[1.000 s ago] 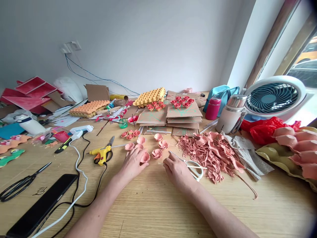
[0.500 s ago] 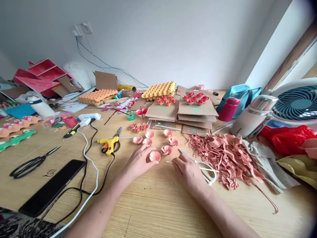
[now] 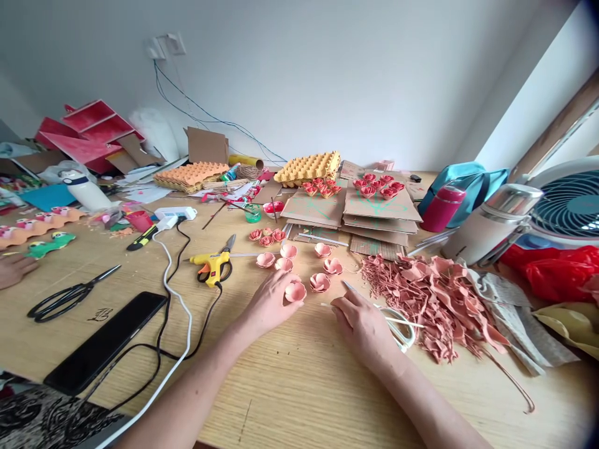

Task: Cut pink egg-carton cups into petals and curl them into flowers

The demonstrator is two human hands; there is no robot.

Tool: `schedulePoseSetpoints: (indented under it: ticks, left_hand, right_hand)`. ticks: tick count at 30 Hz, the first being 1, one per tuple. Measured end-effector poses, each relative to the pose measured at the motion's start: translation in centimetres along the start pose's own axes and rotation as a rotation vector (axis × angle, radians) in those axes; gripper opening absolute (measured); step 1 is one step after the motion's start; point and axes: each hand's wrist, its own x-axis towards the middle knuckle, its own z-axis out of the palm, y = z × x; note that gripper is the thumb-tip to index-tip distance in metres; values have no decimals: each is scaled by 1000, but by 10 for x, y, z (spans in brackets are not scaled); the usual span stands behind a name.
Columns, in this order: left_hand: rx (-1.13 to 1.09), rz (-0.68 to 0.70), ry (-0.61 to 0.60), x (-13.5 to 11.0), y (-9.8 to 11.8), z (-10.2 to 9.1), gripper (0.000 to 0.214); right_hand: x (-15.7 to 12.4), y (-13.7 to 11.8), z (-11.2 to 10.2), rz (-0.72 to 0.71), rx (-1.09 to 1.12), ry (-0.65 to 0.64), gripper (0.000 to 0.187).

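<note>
My left hand (image 3: 270, 300) lies on the wooden table (image 3: 299, 386), its fingers curled round a pink paper flower cup (image 3: 296, 292). My right hand (image 3: 365, 325) is closed in a pinch on a thin white stick (image 3: 403, 322) that lies across the table. It rests partly over white-handled scissors (image 3: 405, 335). Several more pink flower cups (image 3: 321, 282) sit just beyond both hands. A heap of pink paper scraps (image 3: 435, 293) lies to the right of my right hand.
A yellow glue gun (image 3: 210, 263) with its black cord, black scissors (image 3: 65, 299) and a black flat slab (image 3: 105, 342) lie to the left. Cardboard stacks (image 3: 374, 215) bearing red flowers, egg trays (image 3: 306, 167), a flask (image 3: 486, 227) and a fan (image 3: 568, 199) stand behind. Another person's hand (image 3: 14, 269) shows at the left edge.
The view has swung left, so everything sits further right in the picture. My hands have stayed at the flower and the stick. Another person's hand has come into view at the left edge.
</note>
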Motion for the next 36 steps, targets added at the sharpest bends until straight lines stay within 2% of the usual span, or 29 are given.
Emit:
schedulePoseSetpoints:
  ticks: [11,18,24,29,32,36]
  left_hand:
    - [3,7,76,1,-1,2,26]
    - [32,23,54,2,0,3,20]
    - [24,36,130,2,3,-3,26]
    - [-54,99,211,1,11,-6,31]
    - [-120,111,185,-1,16,-1,34]
    - [-271,115,66,-3,25,5,39]
  right_hand:
    - [-1,1,-1,5,70,22,22]
    - [-1,1,-1,10,91,20,22]
    - [-1,1,-1,-2,45,45,23]
    - [-1,2,-4,4,33,63,23]
    - [0,2,-7,6,64,101,22]
    - [0,2,-7,29,126,128,22]
